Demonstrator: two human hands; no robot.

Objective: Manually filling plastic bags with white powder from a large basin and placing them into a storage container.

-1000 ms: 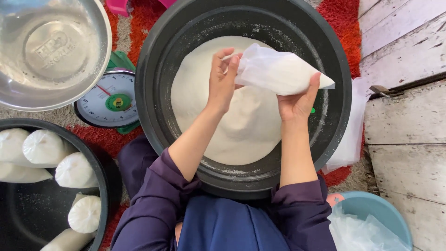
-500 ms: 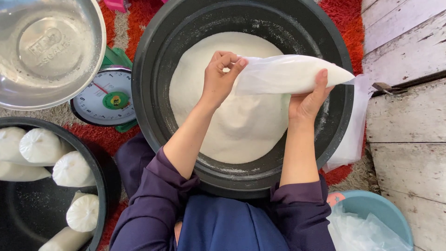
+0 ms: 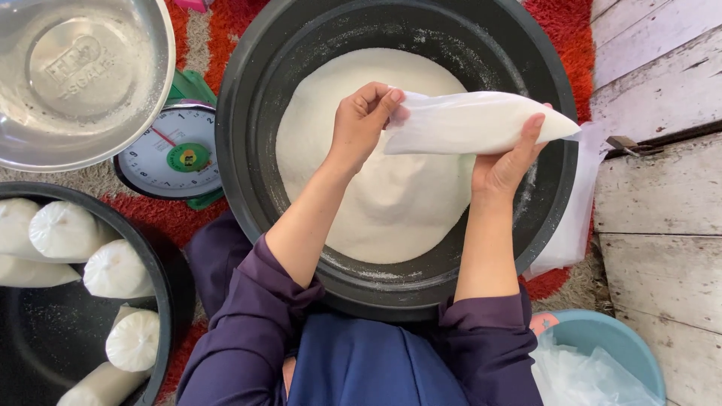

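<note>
Levelled since before, filled plastic bag (image 3: pixel 474 122) lies gripped by both hands (image 3: pixel 361 124) (image 3: pixel 505 162) over the powder-filled black tub (image 3: pixel 256 180).

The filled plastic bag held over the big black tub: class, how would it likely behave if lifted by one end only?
The bag would probably sag, since its thin film bulges with loose white powder. It likely feels heavy for its size, so both the left hand and right hand support it. Its mouth looks pinched, not tied, so powder may spill.

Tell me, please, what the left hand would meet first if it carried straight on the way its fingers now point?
The left hand points rightward and already pinches the open end of the filled plastic bag, so the bag comes first. Beyond it lies the right hand holding the bag's far end, above the black basin of white powder.
</note>
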